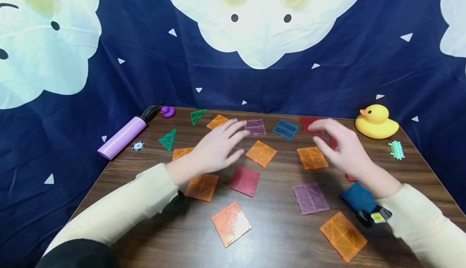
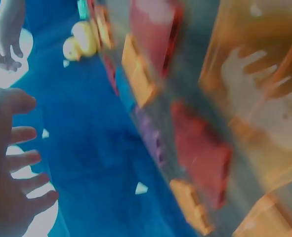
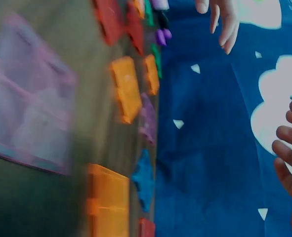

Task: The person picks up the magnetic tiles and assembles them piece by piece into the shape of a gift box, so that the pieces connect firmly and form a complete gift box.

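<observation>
My left hand hovers over the left part of the table with its fingers spread and nothing in them. Around it lie see-through magnetic tiles: an orange tile below the wrist, a red tile below the thumb and a purple tile past the fingertips. On the other side my right hand hangs in the air, fingers loosely bent and holding nothing. Nearest to it are an orange tile and a red tile, partly hidden by the fingers. Both wrist views show bare fingers raised above the tiles.
A yellow rubber duck and a mint spiky toy stand at the right edge. At the back left are a lilac hand pump, a purple duck, a poker chip and green triangle tiles. A blue cloth hangs behind.
</observation>
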`<state>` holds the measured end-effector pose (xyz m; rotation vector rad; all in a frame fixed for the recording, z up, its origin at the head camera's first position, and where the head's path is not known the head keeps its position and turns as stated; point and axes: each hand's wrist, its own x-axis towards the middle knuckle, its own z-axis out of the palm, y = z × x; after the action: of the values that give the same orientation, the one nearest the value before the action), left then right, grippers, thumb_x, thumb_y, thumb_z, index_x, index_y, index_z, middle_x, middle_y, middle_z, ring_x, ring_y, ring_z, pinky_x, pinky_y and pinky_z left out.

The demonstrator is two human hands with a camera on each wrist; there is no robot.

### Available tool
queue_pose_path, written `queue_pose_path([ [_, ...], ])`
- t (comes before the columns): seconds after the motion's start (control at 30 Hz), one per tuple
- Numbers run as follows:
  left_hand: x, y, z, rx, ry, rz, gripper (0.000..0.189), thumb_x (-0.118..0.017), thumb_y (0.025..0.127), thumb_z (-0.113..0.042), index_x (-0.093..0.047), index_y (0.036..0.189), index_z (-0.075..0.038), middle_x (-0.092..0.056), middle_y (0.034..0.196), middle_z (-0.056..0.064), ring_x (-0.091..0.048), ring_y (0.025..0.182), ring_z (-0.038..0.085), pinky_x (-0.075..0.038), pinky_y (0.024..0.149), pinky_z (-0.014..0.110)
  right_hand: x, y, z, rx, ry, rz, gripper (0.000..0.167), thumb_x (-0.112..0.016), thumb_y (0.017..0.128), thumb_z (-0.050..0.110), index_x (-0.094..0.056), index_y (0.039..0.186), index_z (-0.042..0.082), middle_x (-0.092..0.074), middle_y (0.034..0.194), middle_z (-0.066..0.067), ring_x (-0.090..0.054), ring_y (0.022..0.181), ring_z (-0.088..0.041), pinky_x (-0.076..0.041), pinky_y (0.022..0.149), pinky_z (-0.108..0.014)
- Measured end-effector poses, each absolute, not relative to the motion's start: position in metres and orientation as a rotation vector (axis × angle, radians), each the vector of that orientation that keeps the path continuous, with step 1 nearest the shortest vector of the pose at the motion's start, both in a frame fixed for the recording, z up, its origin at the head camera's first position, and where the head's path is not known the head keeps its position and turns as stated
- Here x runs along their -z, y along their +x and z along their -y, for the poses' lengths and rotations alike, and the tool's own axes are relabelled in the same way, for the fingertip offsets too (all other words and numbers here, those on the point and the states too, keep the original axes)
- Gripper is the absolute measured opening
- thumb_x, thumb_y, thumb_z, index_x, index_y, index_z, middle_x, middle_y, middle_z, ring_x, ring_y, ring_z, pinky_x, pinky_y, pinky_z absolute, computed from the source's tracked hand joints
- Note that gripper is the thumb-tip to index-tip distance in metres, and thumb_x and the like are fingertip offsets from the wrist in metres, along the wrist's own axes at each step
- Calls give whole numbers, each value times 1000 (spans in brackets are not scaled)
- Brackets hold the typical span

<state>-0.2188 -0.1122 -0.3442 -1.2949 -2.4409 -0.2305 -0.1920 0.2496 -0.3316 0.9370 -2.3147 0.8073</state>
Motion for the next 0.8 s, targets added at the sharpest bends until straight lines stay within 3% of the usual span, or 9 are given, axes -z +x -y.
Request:
queue_pose_path([
  [0.1, 354, -199, 116, 266, -1475, 2485, 49, -62, 101, -32, -57, 141, -3, -47, 151, 20, -42, 141, 40, -33, 115, 51, 348, -171, -251, -756, 1048, 2302, 25, -67, 89, 1, -73, 112, 9, -69, 119, -8, -63, 110, -25, -40, 99, -15],
  [0.3, 377, -169, 124, 298, -1761, 2656, 57, -56, 104, -42, -52, 149, -6, -39, 159, 14, -32, 148, 35, -31, 117, 44, 383, -131, -255, -696, 1128, 2456, 29, -73, 85, 3, -75, 110, 16, -69, 120, -3, -66, 109, -22, -46, 96, -19],
  [0.5, 394, -160, 124, 199, -1818, 2836, 68, -52, 104, -51, -45, 153, -5, -32, 164, 11, -25, 151, 32, -27, 119, 39, 409, -105, -259, -645, 1085, 2688, 32, -78, 88, 10, -77, 119, 17, -68, 129, -4, -66, 115, -25, -58, 86, -44],
  [0.63, 399, -157, 119, 96, -1813, 2878, 75, -52, 102, -56, -42, 155, -5, -32, 164, 12, -23, 152, 31, -24, 120, 36, 421, -97, -259, -591, 1075, 2771, 35, -79, 90, 21, -75, 125, 13, -64, 137, -6, -61, 124, -32, -55, 91, -51],
  [0.8, 403, -152, 111, 34, -1752, 2864, 79, -51, 100, -61, -43, 155, -5, -35, 162, 13, -28, 150, 33, -26, 120, 37, 423, -96, -256, -566, 1063, 2832, 45, -77, 93, 28, -70, 132, 8, -59, 144, -7, -54, 132, -35, -47, 103, -45],
])
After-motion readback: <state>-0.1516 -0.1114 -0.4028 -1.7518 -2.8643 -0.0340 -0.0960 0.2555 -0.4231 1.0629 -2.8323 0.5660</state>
